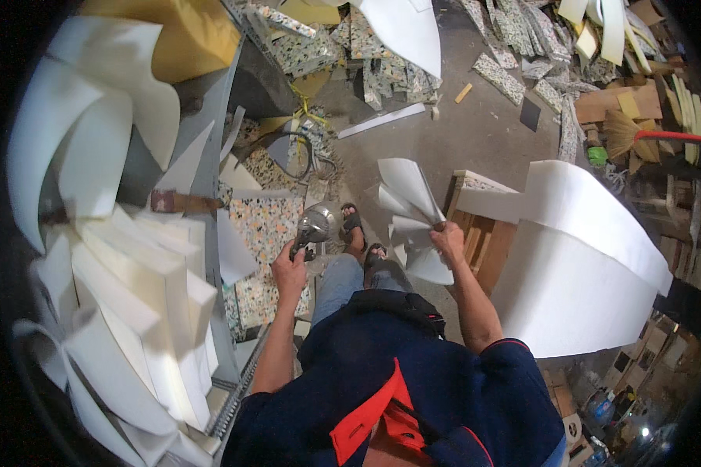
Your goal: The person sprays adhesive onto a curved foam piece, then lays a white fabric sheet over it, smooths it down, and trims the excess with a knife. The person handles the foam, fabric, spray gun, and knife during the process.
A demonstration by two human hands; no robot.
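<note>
My left hand (290, 272) is closed round the dark handle of what looks like a spray gun (316, 222) with a rounded silver metal cup. Bunched in my right hand (447, 240) are several thin white foam sheets (410, 191), gripped at one edge. They fan out and hang curled to the left of the fist, over the floor. Just right of that hand, a large white foam sheet (576, 284) lies draped over a brown wooden box-like stand (483, 245). Below my left hand lies a speckled multicoloured foam block (265, 233).
Thick cream foam slabs (152, 303) and bent white sheets (93, 156) fill the left side behind a grey metal edge (224, 156). Speckled foam scraps (382, 58) cover the far floor. A red-handled broom (631, 136) rests at the right, near wooden pieces (678, 272).
</note>
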